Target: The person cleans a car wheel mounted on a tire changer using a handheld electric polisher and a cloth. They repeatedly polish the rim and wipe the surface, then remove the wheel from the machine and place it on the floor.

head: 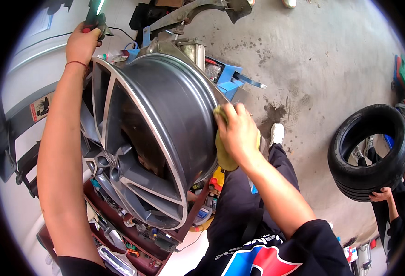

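Note:
A large grey alloy wheel [174,100] without a tyre stands tilted before me, its machined spokes facing left. My right hand [238,132] holds a yellow-green cloth [227,157] against the rim's right-hand edge. High at the left, my left hand [83,41] grips a lit work lamp [97,13], and something dark and crumpled shows beside its fingers. That hand is above the spoked face, apart from the wheel as far as I can see. What supports the wheel is mostly hidden behind it.
Below the wheel is a dark red tool cart [197,212] full of tools. A blue tray [228,81] and metal machine arm [202,12] lie beyond. At right, another person's hand [381,195] holds a black tyre [361,183]. Wet stains [275,112] mark the concrete floor.

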Action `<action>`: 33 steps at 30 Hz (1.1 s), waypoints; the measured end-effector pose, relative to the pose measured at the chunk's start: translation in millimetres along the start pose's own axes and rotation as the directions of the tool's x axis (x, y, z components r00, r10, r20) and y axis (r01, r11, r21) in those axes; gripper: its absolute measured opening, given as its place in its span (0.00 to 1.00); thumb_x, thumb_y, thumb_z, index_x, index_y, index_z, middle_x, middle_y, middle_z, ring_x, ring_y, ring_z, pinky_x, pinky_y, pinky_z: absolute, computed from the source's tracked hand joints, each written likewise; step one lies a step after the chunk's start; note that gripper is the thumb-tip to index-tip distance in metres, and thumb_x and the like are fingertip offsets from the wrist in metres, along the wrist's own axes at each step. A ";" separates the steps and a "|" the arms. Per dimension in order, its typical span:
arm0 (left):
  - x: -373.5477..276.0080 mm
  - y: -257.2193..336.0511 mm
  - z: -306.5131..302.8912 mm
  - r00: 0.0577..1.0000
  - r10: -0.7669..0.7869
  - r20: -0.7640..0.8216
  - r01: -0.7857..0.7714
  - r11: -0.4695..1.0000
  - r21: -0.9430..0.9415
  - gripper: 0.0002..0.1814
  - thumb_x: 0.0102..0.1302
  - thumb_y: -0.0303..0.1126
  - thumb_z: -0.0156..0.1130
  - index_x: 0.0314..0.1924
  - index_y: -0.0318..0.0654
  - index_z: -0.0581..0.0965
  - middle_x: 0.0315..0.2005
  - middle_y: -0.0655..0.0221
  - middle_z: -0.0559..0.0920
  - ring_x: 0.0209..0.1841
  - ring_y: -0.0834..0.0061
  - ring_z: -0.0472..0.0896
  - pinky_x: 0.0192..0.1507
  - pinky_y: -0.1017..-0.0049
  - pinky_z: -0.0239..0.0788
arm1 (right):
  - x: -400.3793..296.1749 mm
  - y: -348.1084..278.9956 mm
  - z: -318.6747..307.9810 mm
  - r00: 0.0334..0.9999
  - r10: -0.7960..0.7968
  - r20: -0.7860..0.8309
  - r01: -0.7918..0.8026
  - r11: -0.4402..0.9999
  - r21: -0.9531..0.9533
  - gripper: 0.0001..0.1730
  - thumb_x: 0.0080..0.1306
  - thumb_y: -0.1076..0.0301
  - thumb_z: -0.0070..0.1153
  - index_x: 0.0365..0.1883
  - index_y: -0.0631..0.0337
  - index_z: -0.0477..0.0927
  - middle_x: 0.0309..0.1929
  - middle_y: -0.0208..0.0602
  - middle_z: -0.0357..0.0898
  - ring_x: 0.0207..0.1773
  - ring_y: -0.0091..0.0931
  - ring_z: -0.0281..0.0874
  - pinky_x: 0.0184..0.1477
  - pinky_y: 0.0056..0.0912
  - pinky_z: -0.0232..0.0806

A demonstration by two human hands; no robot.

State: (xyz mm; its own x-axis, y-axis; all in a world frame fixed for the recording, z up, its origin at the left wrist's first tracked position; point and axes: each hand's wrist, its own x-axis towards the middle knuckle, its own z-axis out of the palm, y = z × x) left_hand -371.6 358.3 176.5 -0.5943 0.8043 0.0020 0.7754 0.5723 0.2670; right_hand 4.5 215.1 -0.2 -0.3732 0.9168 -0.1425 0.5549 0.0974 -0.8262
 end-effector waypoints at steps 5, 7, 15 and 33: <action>2.8 3.1 -1.8 0.999 0.046 0.003 -0.046 0.999 -0.026 0.22 0.61 0.37 0.63 0.54 0.34 0.82 0.35 0.66 0.87 0.30 0.76 0.85 0.40 0.75 0.75 | 53.4 -9.7 10.4 0.995 -0.080 -0.054 0.082 0.996 0.028 0.14 0.67 0.61 0.65 0.40 0.59 0.76 0.37 0.46 0.76 0.44 0.47 0.80 0.45 0.52 0.73; -18.1 15.3 5.7 0.999 0.045 0.001 -0.045 0.998 -0.036 0.24 0.62 0.36 0.63 0.57 0.32 0.81 0.37 0.67 0.87 0.32 0.76 0.85 0.40 0.76 0.75 | 15.4 2.7 0.3 0.998 -0.014 0.053 0.013 1.000 0.021 0.15 0.66 0.61 0.66 0.42 0.58 0.77 0.38 0.45 0.76 0.44 0.46 0.80 0.44 0.51 0.74; -45.4 56.7 12.8 0.987 0.141 -0.077 -0.139 0.990 0.026 0.23 0.61 0.38 0.62 0.55 0.36 0.82 0.35 0.57 0.88 0.34 0.62 0.88 0.44 0.66 0.77 | 79.5 -22.2 18.7 0.987 -0.160 -0.014 0.157 0.977 -0.141 0.16 0.68 0.59 0.64 0.44 0.60 0.76 0.39 0.49 0.77 0.47 0.49 0.79 0.45 0.52 0.74; -93.4 117.0 19.9 0.996 0.054 0.065 -0.066 0.981 0.185 0.10 0.68 0.35 0.58 0.43 0.41 0.82 0.37 0.48 0.86 0.44 0.45 0.84 0.48 0.51 0.74 | 98.6 -35.9 25.0 0.980 -0.196 0.032 0.198 0.957 -0.213 0.11 0.69 0.63 0.61 0.40 0.59 0.76 0.39 0.47 0.79 0.44 0.47 0.80 0.45 0.51 0.75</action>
State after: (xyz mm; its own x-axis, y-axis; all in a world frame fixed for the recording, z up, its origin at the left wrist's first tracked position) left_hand -221.2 353.4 188.4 -0.5360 0.8429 -0.0463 0.8388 0.5380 0.0837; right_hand -70.8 292.4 1.8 -0.4979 0.8672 0.0049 0.6157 0.3574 -0.7023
